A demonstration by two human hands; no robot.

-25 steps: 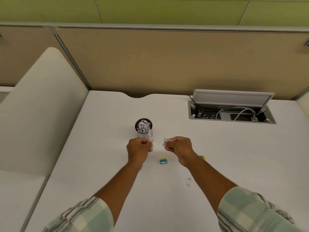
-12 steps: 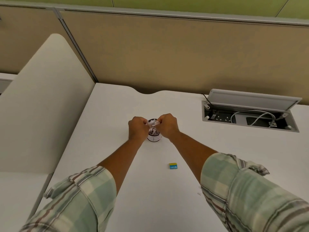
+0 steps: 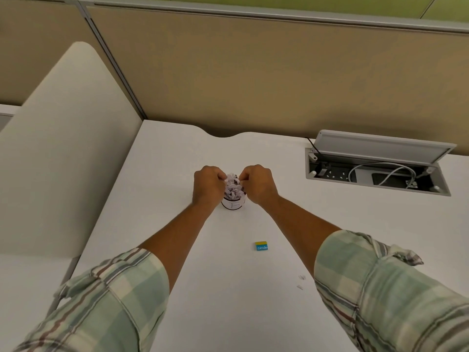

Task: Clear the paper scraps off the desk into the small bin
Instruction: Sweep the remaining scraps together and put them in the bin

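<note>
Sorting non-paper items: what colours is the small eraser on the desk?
Yellow over blue eraser, head view.

A small blue and yellow eraser [image 3: 261,246] lies flat in the lower middle of the frame, its yellow band toward the top. At the right, a grey cable box [image 3: 378,174] is sunk into the white surface, its lid [image 3: 380,146] propped open at the back edge (sockets show along the left of the recess). A white cable [image 3: 380,171] loops inside it. A tan partition [image 3: 253,72] fills the upper frame, and a cream side panel [image 3: 63,148] stands at the left.
</note>
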